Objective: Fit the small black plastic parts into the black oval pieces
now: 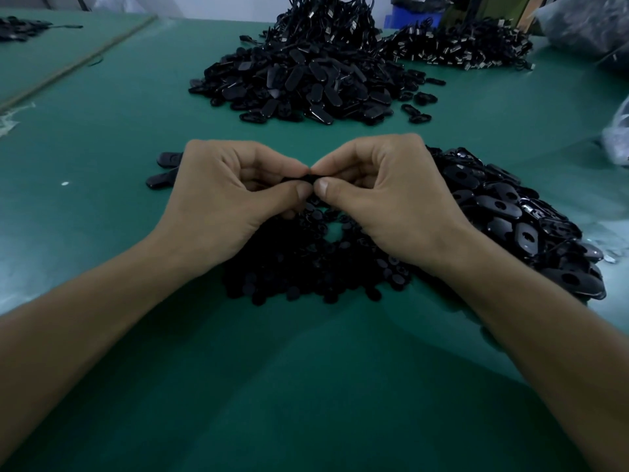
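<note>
2 bare hands meet above the green table mat [102, 131], and between them is a single dark black plastic piece [308, 179]. The left hand [231, 195] and the right hand [384, 192] each pinch one end of it between thumb and curled forefinger, with the other fingers tucked under. So little of it shows that I cannot tell whether the insert is seated or only lined up. It looks to me like the pressing-in step of 1 assembly. Directly beneath the hands lies a low heap of small matte black plastic parts [306, 277]. Just beside the right wrist is a pile of glossy black oval pieces with centre holes [510, 216]. A larger mound of black ovals [306, 83] sits well apart at the far side, and 2 loose black ovals [163, 170] lie by the left hand. Next, I would guess, comes a firm squeeze until the part sits flush, then setting it aside and picking up a fresh oval and insert.
</note>
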`<control>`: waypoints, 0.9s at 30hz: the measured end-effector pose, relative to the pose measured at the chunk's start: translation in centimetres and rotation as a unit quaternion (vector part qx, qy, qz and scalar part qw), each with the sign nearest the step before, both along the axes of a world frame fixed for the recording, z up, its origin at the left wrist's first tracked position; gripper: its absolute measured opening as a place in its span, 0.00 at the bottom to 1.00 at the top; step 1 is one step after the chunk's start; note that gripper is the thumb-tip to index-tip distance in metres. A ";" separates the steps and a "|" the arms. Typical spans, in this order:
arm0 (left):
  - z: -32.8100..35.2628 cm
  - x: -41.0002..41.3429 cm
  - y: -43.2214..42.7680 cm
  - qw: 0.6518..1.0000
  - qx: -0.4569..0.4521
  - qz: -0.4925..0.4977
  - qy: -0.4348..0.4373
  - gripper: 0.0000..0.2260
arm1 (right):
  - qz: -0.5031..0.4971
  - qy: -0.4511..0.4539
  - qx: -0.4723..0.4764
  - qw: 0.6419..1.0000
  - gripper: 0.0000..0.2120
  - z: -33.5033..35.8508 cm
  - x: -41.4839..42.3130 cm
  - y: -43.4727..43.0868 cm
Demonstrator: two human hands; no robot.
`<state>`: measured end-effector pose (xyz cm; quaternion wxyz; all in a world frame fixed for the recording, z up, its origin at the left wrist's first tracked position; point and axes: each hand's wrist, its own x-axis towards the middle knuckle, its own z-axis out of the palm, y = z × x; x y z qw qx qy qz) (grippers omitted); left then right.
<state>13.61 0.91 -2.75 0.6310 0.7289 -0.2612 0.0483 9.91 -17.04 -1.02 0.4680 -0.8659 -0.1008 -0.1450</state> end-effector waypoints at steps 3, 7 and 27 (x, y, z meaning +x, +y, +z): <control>-0.1 0.1 0.0 1.000 -0.002 -0.003 -0.002 0.06 | -0.001 0.005 0.004 1.000 0.06 0.1 0.0 -0.1; -0.3 0.1 -0.1 1.000 0.004 0.006 -0.004 0.08 | -0.004 0.004 -0.004 1.000 0.06 -0.1 -0.1 0.0; -0.5 3.6 2.8 0.954 0.114 0.255 -0.108 0.14 | -0.214 0.184 -0.391 0.876 0.21 -0.7 1.0 -4.2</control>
